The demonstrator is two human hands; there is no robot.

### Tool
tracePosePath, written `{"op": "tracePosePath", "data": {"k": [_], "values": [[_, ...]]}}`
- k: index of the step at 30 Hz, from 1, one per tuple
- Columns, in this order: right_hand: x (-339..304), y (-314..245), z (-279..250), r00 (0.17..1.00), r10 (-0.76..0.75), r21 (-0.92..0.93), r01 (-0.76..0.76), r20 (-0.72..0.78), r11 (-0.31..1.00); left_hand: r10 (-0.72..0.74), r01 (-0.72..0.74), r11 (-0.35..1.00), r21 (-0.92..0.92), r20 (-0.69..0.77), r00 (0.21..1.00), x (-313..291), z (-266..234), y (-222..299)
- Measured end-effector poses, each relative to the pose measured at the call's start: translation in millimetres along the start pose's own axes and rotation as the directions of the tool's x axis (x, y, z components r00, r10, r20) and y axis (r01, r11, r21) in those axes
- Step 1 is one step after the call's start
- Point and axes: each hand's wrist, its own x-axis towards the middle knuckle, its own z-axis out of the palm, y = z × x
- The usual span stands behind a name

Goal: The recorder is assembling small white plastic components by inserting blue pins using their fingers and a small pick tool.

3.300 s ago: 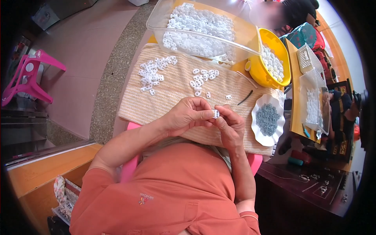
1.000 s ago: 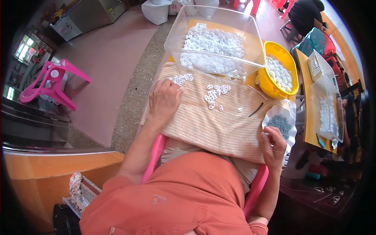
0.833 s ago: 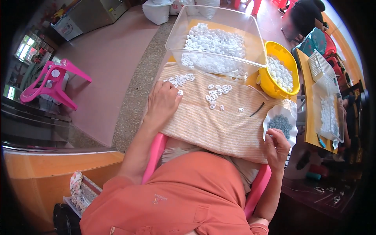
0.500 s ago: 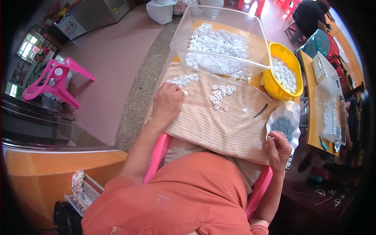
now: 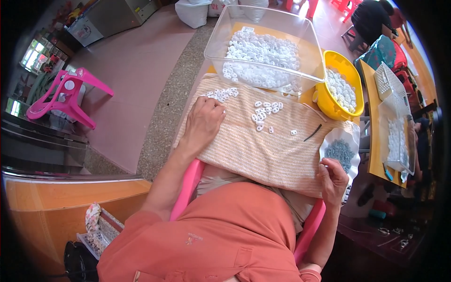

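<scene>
Whereas they met earlier, left hand [image 5: 204, 120] and right hand [image 5: 335, 177] are apart.

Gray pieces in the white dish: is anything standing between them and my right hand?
Nothing visible does. In this view, your right hand overlaps the near rim of the scalloped white dish, close beside the gray pieces.

Straight in on clear, glossy plastic at the big bin [image 5: 305, 81]; across to shiny yellow plastic on the tub [image 5: 330, 108]; down to matt, ribbed cloth, the towel [image 5: 258, 155]; smooth, plastic-looking white pieces [image 5: 221, 96]; glossy scalloped dish [image 5: 355, 141].
</scene>
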Motion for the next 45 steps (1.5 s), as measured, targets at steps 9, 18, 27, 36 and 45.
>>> {"op": "tracePosePath", "data": {"k": [9, 18, 27, 36, 45], "values": [[-1.2, 0.0, 3.9, 1.000, -0.022, -0.003, 0.022, -0.005, 1.000, 0.064, -0.061, 0.997, 0.055, -0.055, 0.996, 0.0, 7.6, -4.5], [-6.6, 8.1, -5.6, 0.994, -0.108, -0.047, 0.108, -0.005, 0.993, 0.046, -0.089, 0.983, -0.162, -0.249, 0.967, -1.0, 0.9, 17.1], [-5.3, 6.6, -10.2, 0.994, -0.106, -0.067, 0.103, -0.037, 0.992, -0.324, 0.315, 0.364, -0.876, 0.198, 0.925, -16.2, 16.9, 34.5], [-11.5, 4.4, -17.6, 0.996, -0.052, -0.079, 0.046, -0.073, 0.996, -0.226, 0.421, 0.078, -0.904, 0.396, 0.890, -12.3, 13.0, 42.4], [-3.5, -61.7, 51.1, 0.921, -0.370, -0.135, 0.385, 0.126, 0.913, -0.001, 0.583, -0.065, -0.810, 0.584, 0.812, -23.8, 12.2, 112.9]]}}
